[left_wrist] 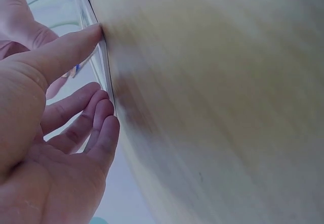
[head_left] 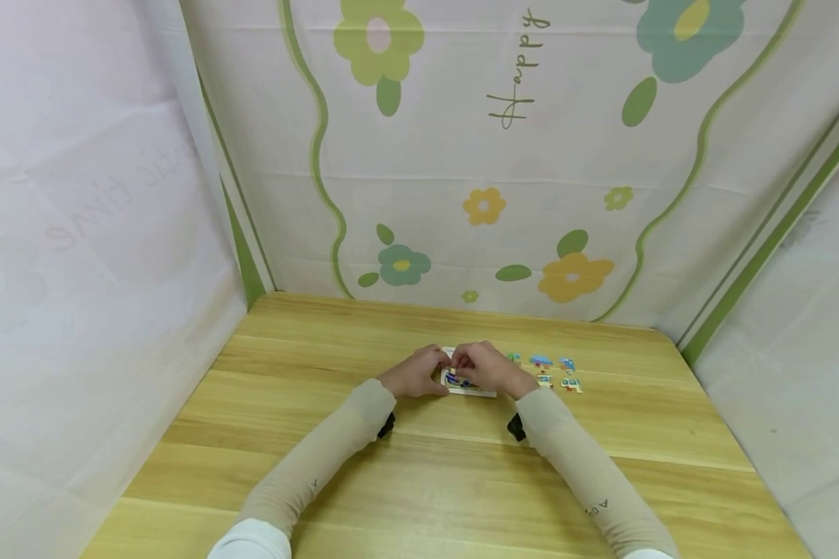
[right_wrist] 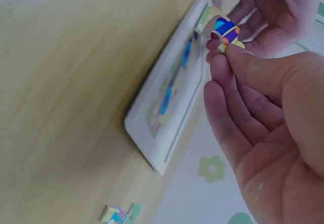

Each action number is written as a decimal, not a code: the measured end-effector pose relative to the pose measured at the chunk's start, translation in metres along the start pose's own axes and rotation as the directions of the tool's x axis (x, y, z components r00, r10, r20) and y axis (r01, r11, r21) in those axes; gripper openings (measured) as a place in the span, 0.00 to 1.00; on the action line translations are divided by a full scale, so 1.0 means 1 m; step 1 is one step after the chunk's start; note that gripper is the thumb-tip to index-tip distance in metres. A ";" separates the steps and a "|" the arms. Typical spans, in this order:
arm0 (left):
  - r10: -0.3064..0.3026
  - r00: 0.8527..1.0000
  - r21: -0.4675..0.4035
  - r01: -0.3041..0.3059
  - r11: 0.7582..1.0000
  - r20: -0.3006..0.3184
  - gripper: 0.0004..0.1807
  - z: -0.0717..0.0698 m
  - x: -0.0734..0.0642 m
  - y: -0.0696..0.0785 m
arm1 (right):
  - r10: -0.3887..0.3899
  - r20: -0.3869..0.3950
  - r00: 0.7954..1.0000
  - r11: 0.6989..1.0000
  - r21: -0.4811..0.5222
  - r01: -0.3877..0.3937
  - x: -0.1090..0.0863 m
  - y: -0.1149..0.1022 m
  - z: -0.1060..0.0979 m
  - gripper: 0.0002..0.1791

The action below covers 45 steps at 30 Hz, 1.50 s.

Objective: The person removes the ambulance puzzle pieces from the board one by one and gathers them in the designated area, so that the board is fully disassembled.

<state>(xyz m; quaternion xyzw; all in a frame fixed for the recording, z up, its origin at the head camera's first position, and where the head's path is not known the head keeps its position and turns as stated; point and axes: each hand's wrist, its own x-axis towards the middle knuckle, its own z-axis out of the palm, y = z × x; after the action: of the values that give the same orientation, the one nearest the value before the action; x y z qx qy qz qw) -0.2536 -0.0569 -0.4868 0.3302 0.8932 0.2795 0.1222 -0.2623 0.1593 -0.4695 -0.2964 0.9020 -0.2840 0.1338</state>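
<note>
A small white-rimmed puzzle tray with colourful pieces in it lies flat on the wooden table. My left hand holds the tray at its left end, thumb at the near edge and fingers by the far edge. My right hand is over the tray, pinching a jigsaw piece between thumb and fingertips. That piece, printed in blue, purple and yellow, is tilted close over the tray's left end, near my left fingers. In the left wrist view, the left thumb meets the tray's edge.
Several loose jigsaw pieces are spread on the table to the right of the tray, partly behind my right hand. A fabric backdrop printed with flowers rises beyond the table's far edge, and pale cloth hangs on both sides.
</note>
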 end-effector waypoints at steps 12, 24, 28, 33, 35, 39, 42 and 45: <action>-0.031 0.999 -0.010 0.031 0.999 -0.009 0.28 0.003 -0.001 -0.001 | 0.044 -0.071 0.997 0.999 -0.004 -0.045 -0.032 0.013 -0.030 0.03; -0.038 0.999 -0.003 0.038 0.999 -0.009 0.30 0.002 -0.003 0.002 | 0.106 -0.109 0.988 0.994 -0.003 -0.107 -0.087 0.056 -0.058 0.03; -0.029 1.000 0.001 0.029 1.000 -0.009 0.29 0.001 -0.004 0.004 | 0.109 -0.111 0.988 0.994 0.007 -0.109 -0.098 0.061 -0.053 0.03; -0.025 1.000 -0.006 0.025 1.000 -0.011 0.28 0.002 -0.004 0.004 | 0.105 -0.073 0.992 0.994 0.029 -0.103 -0.104 0.067 -0.046 0.03; -0.027 1.000 -0.006 0.027 1.000 -0.013 0.28 0.001 -0.004 0.004 | 0.115 -0.064 0.991 0.993 0.043 -0.112 -0.104 0.069 -0.043 0.03; -0.030 0.999 -0.004 0.030 1.000 -0.015 0.28 0.002 -0.004 0.003 | 0.131 -0.065 0.989 0.990 0.051 -0.128 -0.103 0.075 -0.038 0.03; -0.029 0.999 -0.006 0.029 1.000 -0.015 0.28 0.003 -0.003 0.002 | 0.140 -0.072 0.988 0.990 0.042 -0.137 -0.102 0.076 -0.034 0.03; -0.031 0.999 -0.012 0.031 0.999 -0.012 0.28 0.003 -0.004 0.002 | 0.151 -0.079 0.985 0.988 0.042 -0.148 -0.102 0.076 -0.032 0.03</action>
<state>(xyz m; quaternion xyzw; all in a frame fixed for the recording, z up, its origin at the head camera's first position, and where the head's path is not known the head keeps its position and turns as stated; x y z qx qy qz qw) -0.2485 -0.0565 -0.4879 0.3140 0.8972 0.2851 0.1230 -0.2297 0.2864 -0.4810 -0.2133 0.9212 -0.3013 0.1231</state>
